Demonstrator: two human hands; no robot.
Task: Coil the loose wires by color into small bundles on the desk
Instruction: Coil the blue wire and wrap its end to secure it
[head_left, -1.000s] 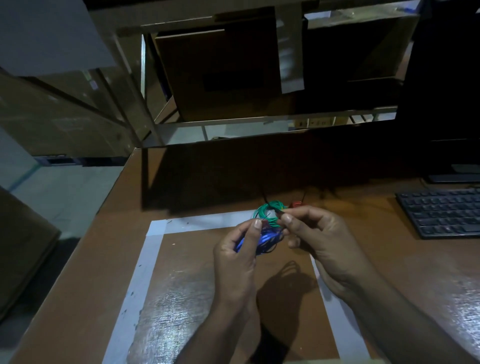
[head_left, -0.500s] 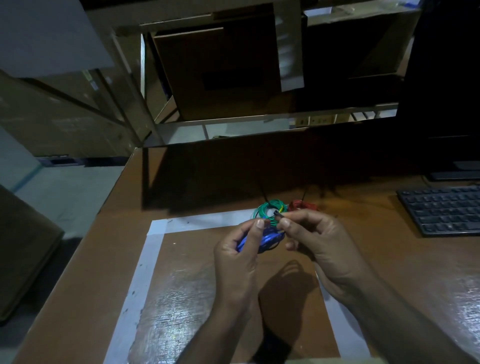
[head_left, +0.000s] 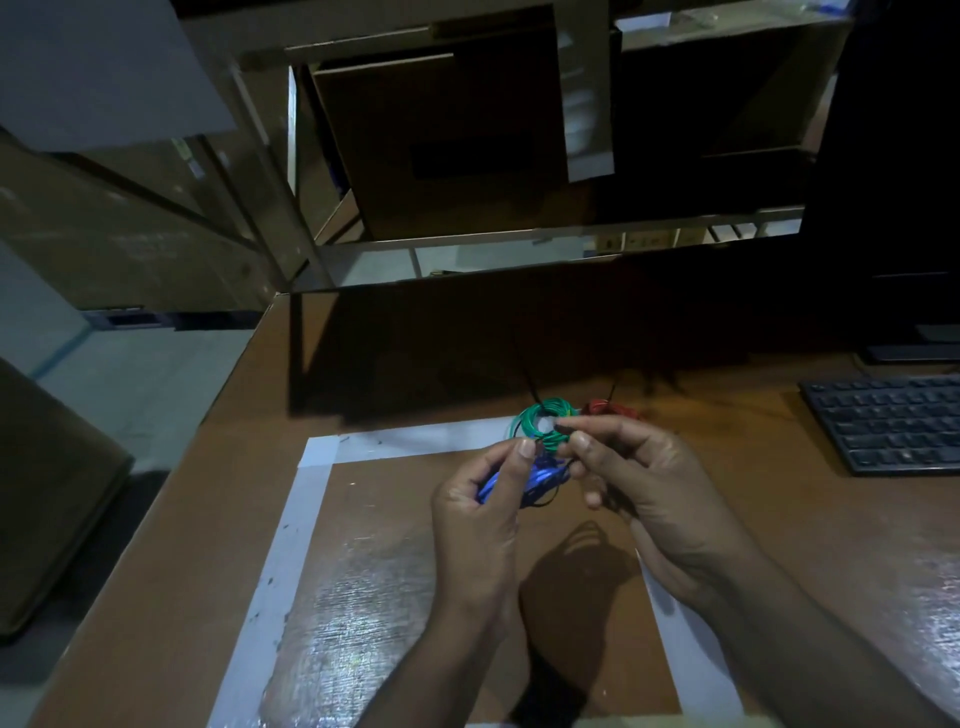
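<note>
My left hand (head_left: 480, 512) grips a coiled blue wire bundle (head_left: 540, 480) above the desk, thumb and fingers curled round it. My right hand (head_left: 647, 486) pinches a thin dark tie or wire end at the bundle's right side. Just behind the hands a green wire coil (head_left: 545, 423) lies on the desk. A red wire bundle (head_left: 610, 408) lies to its right, partly hidden by my right fingers. Thin black strands stick up from both coils.
White tape (head_left: 311, 499) marks a square work area on the brown desk (head_left: 197, 519). A black keyboard (head_left: 893, 423) sits at the right, with a monitor base (head_left: 914, 348) behind it. The desk's left edge drops to the floor. Cardboard boxes and shelving stand beyond.
My right hand's fingers have shifted slightly up and left at the blue bundle. The red bundle shows more behind them. The green coil has not moved.
</note>
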